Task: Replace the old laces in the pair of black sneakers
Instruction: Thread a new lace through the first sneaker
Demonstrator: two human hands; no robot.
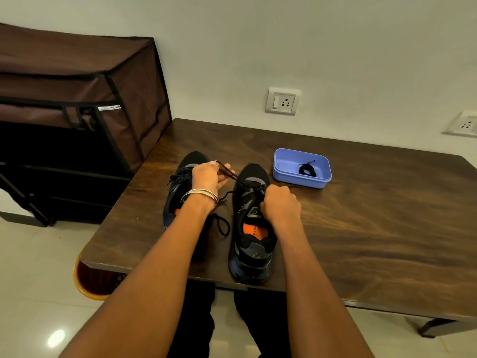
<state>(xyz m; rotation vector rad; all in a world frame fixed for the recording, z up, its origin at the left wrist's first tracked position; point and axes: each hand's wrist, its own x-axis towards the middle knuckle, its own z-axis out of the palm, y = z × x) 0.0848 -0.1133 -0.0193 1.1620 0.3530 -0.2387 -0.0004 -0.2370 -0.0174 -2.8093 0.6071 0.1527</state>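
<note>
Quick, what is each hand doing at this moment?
Left hand: fingers pinch the black lace of the right sneaker.
Right hand: fingers curled, gripping that sneaker's tongue area.

Two black sneakers stand side by side, toes pointing toward the tabletop's far edge. The right sneaker point(251, 228) sits with its heel at the near edge, orange insole showing, its black lace point(233, 177) drawn taut up and leftward from the eyelets. The left sneaker point(180, 187) lies nearer the left edge, its lace point(222, 226) loose and trailing between the pair.
</note>
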